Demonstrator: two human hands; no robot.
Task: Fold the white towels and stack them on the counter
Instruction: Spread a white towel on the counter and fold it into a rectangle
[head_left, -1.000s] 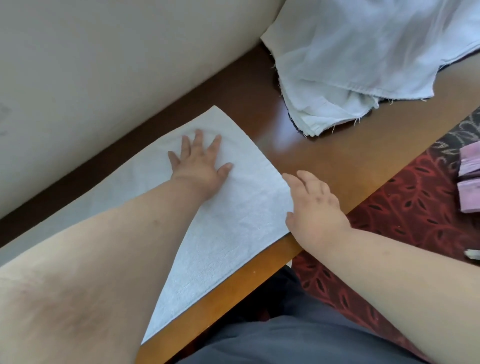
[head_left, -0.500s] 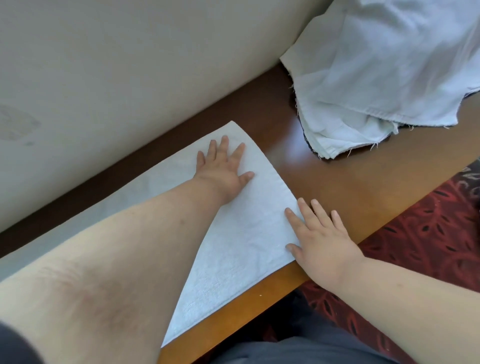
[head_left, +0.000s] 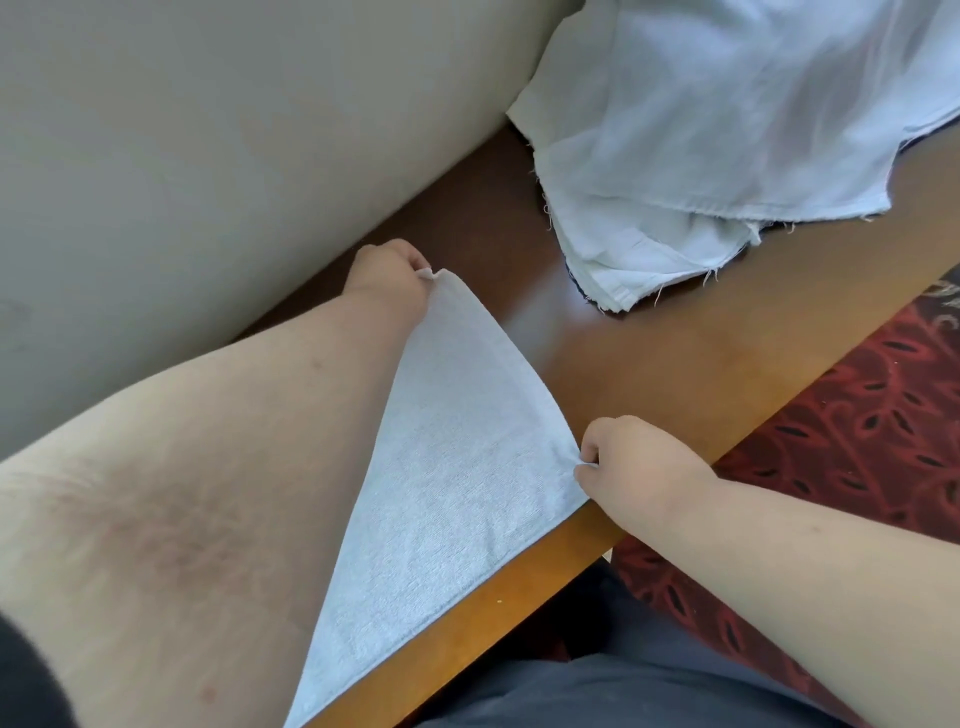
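A white terry towel (head_left: 457, 467) lies flat along the brown wooden counter (head_left: 649, 364), its long side at the front edge. My left hand (head_left: 387, 273) pinches the towel's far right corner, close to the wall. My right hand (head_left: 631, 460) pinches the near right corner at the counter's front edge. My left forearm covers much of the towel's left part. A heap of thin white cloths (head_left: 727, 130) lies on the counter at the back right.
A beige wall (head_left: 234, 130) runs along the counter's far side. A red patterned carpet (head_left: 857, 426) lies below the counter's front edge at the right. My dark trousers (head_left: 597, 686) show at the bottom.
Both hands lay flat on the towel before. Now each has curled and pinches a corner of the towel's right end. The left hand moved out to the far corner.
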